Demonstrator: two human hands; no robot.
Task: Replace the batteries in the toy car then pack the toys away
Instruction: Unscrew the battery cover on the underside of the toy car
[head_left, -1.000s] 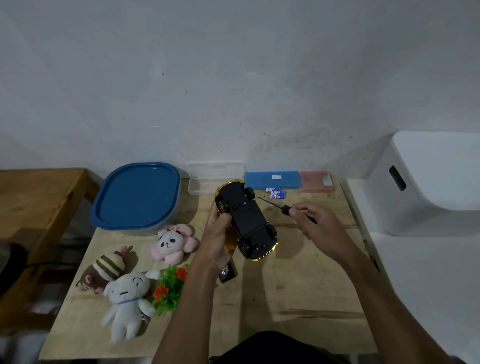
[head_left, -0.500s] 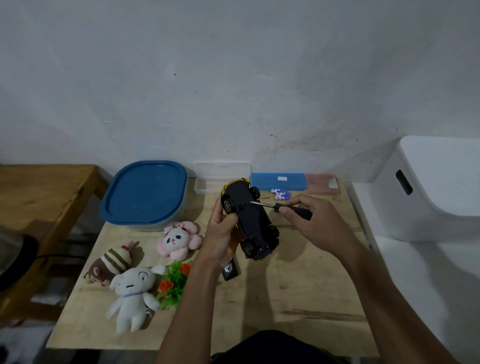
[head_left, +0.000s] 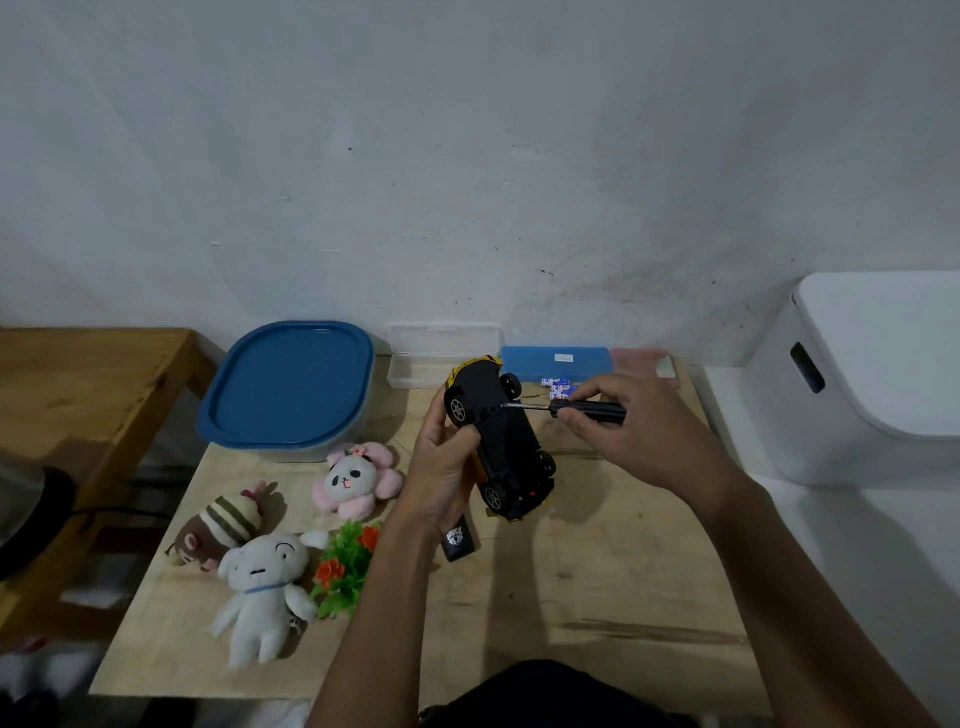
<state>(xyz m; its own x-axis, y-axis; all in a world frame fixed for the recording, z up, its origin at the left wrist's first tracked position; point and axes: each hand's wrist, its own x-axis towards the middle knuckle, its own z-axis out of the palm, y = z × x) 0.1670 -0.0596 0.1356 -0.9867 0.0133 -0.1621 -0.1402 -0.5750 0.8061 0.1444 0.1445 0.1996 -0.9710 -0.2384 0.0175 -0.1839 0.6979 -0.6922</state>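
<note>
1. Head view, change: the screwdriver (head_left: 571, 408), a second ago held clear to the right, now has its tip on the underside of the toy car (head_left: 498, 436). Judgement: unscrewing the battery cover begins.
2. Head view, pose: left hand (head_left: 441, 467), grip clamped on the car, holds it belly-up above the bench (head_left: 597, 571). Right hand (head_left: 634, 431), grip clamped on the screwdriver handle, reaches leftward.
3. Batteries (head_left: 558, 385) lie far, beside the blue case (head_left: 556, 358).
</note>
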